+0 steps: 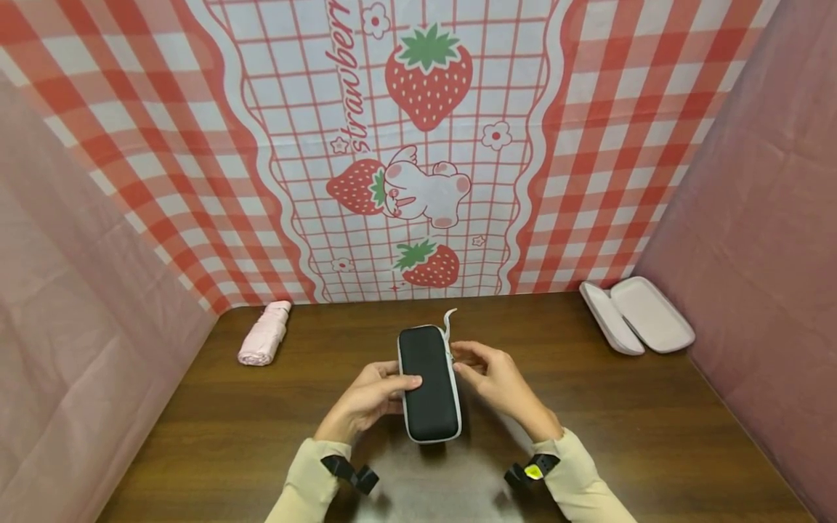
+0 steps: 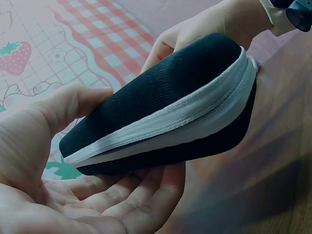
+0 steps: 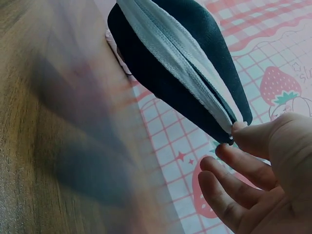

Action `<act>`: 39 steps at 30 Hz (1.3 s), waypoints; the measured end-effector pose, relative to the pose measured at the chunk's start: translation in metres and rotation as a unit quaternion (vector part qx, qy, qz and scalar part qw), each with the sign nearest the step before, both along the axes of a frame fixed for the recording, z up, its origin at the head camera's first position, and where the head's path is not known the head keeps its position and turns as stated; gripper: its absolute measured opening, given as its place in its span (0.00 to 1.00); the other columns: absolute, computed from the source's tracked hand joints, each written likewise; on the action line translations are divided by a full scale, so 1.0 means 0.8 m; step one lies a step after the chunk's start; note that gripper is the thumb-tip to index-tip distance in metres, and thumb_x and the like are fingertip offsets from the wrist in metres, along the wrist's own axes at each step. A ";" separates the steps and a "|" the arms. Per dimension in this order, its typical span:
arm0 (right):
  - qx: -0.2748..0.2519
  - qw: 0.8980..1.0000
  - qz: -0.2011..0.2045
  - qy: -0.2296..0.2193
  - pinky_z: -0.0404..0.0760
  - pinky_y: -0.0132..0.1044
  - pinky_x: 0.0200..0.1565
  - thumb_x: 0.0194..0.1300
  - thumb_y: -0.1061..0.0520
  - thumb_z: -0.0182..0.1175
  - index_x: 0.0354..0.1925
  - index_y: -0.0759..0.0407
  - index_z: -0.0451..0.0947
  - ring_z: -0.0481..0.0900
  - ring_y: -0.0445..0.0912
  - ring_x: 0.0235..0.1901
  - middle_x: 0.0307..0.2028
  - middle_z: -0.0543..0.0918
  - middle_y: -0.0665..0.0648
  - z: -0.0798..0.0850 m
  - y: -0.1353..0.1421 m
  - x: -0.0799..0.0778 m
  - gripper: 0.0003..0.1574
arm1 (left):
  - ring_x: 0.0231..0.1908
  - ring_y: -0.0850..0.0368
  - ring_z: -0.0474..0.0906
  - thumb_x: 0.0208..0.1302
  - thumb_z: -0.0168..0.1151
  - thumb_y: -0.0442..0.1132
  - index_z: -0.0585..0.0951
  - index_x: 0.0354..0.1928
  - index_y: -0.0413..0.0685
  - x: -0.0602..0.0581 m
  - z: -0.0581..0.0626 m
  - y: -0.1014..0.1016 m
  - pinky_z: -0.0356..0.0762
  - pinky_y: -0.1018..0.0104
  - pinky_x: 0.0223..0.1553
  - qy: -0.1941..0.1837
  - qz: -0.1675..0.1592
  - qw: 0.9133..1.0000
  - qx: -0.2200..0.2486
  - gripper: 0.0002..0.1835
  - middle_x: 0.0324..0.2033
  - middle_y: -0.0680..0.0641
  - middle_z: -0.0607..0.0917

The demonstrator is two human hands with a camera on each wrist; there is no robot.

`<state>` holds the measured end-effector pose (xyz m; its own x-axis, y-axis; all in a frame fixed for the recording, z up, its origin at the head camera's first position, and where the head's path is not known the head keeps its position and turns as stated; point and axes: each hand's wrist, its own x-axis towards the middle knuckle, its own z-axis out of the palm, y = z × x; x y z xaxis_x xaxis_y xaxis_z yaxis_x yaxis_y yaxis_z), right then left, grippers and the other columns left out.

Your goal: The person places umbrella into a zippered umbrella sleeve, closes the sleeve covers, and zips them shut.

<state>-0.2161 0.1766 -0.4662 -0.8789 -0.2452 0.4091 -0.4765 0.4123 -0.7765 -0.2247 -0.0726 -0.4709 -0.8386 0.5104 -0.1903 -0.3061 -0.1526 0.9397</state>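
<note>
Cream sleeves (image 1: 304, 476) lie nearest us; beyond, over the desk (image 1: 333, 338), our left grip (image 1: 362, 398) clasps the black case (image 1: 429, 399) from its left side, probably to steady it while our right grip (image 1: 502, 378), nearly closed, pinches the white zip (image 3: 166, 58) along the far right edge

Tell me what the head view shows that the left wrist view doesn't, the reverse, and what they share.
Only the head view: the open white case at the right, the rolled pink bundle at the left, and the white strap at the top of the black case.

Only the left wrist view: the open palm side of the left hand beneath that black case.

Both: the black case, both hands, the strawberry-print cloth and the wooden tabletop.
</note>
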 end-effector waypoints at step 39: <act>0.020 0.997 -0.033 0.065 0.83 0.34 0.32 0.57 0.66 0.75 0.34 0.56 0.89 0.82 0.36 0.29 0.31 0.88 0.49 -0.002 0.006 -0.001 0.07 | 0.38 0.54 0.89 0.65 0.66 0.39 0.75 0.59 0.28 0.002 0.000 0.004 0.87 0.55 0.38 -0.012 -0.009 1.000 -0.015 0.25 0.37 0.47 0.90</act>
<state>-0.2168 0.1817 -0.4675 -0.8341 -0.2066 0.5115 -0.5425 0.4750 -0.6929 -0.2230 -0.0697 -0.4711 -0.8244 0.5190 -0.2259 -0.3318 -0.1196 0.9357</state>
